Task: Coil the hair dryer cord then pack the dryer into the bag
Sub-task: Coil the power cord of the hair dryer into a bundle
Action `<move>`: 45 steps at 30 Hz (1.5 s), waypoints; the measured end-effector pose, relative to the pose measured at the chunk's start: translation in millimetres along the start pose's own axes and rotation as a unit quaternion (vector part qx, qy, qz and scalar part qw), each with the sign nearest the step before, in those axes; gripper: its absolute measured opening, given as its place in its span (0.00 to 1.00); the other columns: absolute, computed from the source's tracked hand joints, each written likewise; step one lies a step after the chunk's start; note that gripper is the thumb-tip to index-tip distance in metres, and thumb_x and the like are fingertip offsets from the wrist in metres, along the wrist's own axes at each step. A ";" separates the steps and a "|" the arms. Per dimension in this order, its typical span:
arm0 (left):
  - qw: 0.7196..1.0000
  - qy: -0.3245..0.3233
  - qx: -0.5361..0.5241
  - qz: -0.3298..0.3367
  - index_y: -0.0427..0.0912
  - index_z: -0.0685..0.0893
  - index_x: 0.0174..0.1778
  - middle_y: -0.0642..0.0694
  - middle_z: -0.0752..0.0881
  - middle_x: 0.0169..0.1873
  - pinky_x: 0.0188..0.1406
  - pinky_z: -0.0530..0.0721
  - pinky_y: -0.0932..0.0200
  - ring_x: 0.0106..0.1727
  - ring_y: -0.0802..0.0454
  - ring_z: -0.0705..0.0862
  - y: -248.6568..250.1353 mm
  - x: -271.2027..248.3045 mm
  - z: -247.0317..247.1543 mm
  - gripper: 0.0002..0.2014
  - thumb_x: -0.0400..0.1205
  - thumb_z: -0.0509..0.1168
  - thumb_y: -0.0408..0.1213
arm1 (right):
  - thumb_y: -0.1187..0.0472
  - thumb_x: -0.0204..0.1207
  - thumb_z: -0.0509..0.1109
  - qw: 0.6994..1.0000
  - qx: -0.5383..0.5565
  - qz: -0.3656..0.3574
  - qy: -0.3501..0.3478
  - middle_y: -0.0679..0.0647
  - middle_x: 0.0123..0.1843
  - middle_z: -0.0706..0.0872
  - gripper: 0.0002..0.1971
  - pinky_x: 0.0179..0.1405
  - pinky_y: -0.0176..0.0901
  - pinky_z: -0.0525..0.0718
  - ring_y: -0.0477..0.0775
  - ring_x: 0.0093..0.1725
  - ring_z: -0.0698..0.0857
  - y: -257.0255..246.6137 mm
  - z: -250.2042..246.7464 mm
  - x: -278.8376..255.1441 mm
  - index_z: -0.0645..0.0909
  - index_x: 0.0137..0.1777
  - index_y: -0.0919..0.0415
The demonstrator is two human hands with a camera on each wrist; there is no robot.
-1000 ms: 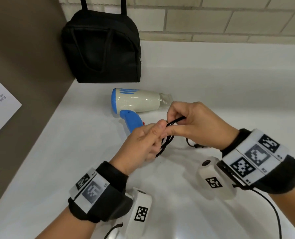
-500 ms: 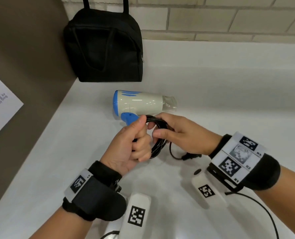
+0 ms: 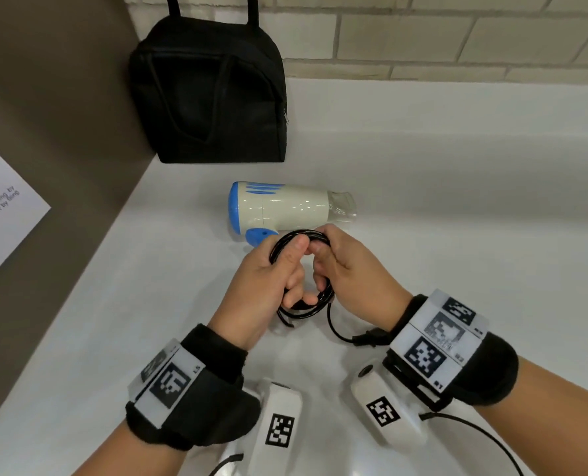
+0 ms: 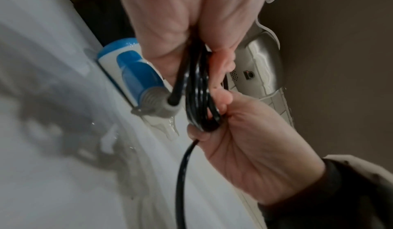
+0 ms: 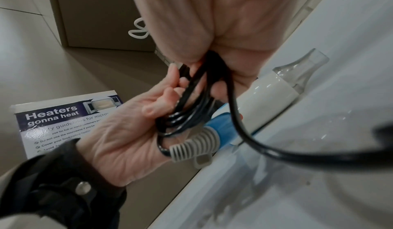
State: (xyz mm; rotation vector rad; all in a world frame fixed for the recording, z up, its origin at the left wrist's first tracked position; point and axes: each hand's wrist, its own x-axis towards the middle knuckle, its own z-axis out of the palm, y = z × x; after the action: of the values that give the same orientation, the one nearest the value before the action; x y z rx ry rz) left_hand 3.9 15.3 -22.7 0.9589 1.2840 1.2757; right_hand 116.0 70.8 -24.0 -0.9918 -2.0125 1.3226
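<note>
A cream and blue hair dryer [image 3: 285, 209] lies on its side on the white counter [image 3: 440, 187], nozzle to the right. Its black cord [image 3: 304, 235] is gathered into several loops just in front of it. My left hand [image 3: 268, 280] grips the left side of the coil [image 4: 201, 101], thumb over the top. My right hand [image 3: 347, 273] grips the right side of the coil [image 5: 191, 98]. A short loose tail ends in the plug [image 3: 368, 338] on the counter under my right wrist. The black bag [image 3: 210, 94] stands closed against the back wall.
A brown wall panel [image 3: 45, 132] borders the counter on the left, with a white printed notice [image 3: 1, 207] on it. Brick tiles [image 3: 457, 36] run behind the counter. The grey strain relief [image 5: 191, 146] of the dryer handle lies near my left palm.
Both hands have shifted from pinching a cord strand to holding the gathered coil on its two sides. The coil now sits closer to the dryer, and the plug has slid nearer my right wrist.
</note>
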 end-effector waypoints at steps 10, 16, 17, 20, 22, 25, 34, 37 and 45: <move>0.976 0.022 -0.212 -0.034 0.46 0.61 0.20 0.56 0.59 0.10 0.10 0.52 0.70 0.09 0.62 0.54 2.6 -3.9 1.7 0.18 0.68 0.61 0.50 | 0.65 0.79 0.59 0.991 0.090 -0.023 -0.095 0.47 0.32 0.78 0.06 0.38 0.27 0.78 0.37 0.31 0.80 -0.4 -10.8 -4.6 0.72 0.50 0.54; 0.965 0.063 -0.251 -0.034 0.47 0.57 0.23 0.56 0.59 0.10 0.12 0.49 0.68 0.09 0.63 0.55 10.5 0.0 -8.9 0.19 0.75 0.58 0.48 | 0.55 0.74 0.66 0.973 -0.049 0.049 -0.221 0.44 0.35 0.80 0.17 0.41 0.32 0.75 0.40 0.34 0.78 16.6 -24.1 -24.4 0.73 0.63 0.50; 0.965 0.070 -0.251 -0.034 0.47 0.57 0.23 0.56 0.59 0.10 0.12 0.49 0.68 0.09 0.63 0.54 10.8 0.4 -9.4 0.20 0.78 0.56 0.48 | 0.57 0.77 0.63 0.968 -0.100 0.050 -0.225 0.43 0.31 0.79 0.14 0.42 0.33 0.74 0.41 0.32 0.77 18.0 -26.4 -27.6 0.75 0.63 0.52; 0.963 0.078 -0.255 -0.031 0.47 0.58 0.22 0.56 0.59 0.10 0.11 0.49 0.67 0.09 0.63 0.55 10.4 0.8 -7.6 0.22 0.81 0.54 0.46 | 0.52 0.81 0.54 0.948 -0.261 0.026 -0.179 0.38 0.32 0.79 0.15 0.45 0.37 0.74 0.36 0.33 0.78 18.0 -28.5 -31.5 0.76 0.64 0.47; 0.963 0.079 -0.257 -0.029 0.47 0.57 0.21 0.56 0.59 0.10 0.11 0.49 0.66 0.10 0.63 0.55 11.4 1.1 -5.3 0.22 0.82 0.54 0.46 | 0.49 0.81 0.51 0.935 -0.320 0.016 -0.151 0.40 0.49 0.86 0.17 0.51 0.44 0.78 0.41 0.47 0.83 16.2 -29.1 -32.7 0.74 0.65 0.46; 0.962 0.093 -0.256 -0.023 0.47 0.57 0.21 0.56 0.59 0.10 0.11 0.50 0.66 0.10 0.62 0.54 12.6 0.4 -1.6 0.23 0.82 0.54 0.45 | 0.48 0.82 0.47 0.896 -0.417 -0.004 -0.153 0.52 0.59 0.85 0.18 0.49 0.50 0.80 0.59 0.54 0.83 15.9 -24.7 -34.2 0.73 0.63 0.51; 0.967 0.187 -0.174 0.026 0.47 0.60 0.24 0.55 0.59 0.12 0.12 0.53 0.68 0.13 0.61 0.54 10.0 -1.6 11.6 0.21 0.82 0.55 0.45 | 0.56 0.81 0.54 0.851 -0.479 -0.062 -0.207 0.59 0.53 0.81 0.11 0.35 0.47 0.69 0.66 0.49 0.81 -13.5 2.2 -47.5 0.70 0.55 0.62; 0.978 0.194 -0.057 0.051 0.50 0.66 0.23 0.55 0.65 0.11 0.13 0.60 0.69 0.13 0.60 0.60 7.6 -4.3 17.3 0.19 0.81 0.57 0.47 | 0.64 0.76 0.60 0.812 -0.525 -0.079 -0.244 0.56 0.43 0.84 0.03 0.20 0.43 0.58 0.61 0.34 0.81 -32.9 9.0 -53.1 0.73 0.47 0.61; 0.979 0.059 0.180 0.074 0.47 0.68 0.25 0.52 0.69 0.20 0.22 0.68 0.70 0.20 0.59 0.68 9.0 -8.9 20.5 0.18 0.79 0.58 0.49 | 0.63 0.71 0.64 0.765 -0.583 -0.099 -0.255 0.51 0.35 0.83 0.03 0.20 0.38 0.54 0.58 0.27 0.78 -63.1 -12.3 -53.0 0.79 0.42 0.56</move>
State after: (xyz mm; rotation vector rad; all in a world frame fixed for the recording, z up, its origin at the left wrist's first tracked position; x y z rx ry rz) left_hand 24.2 10.8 -10.4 1.2682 1.5975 1.2493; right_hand 138.4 18.8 37.0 -0.8274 -3.3473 0.0269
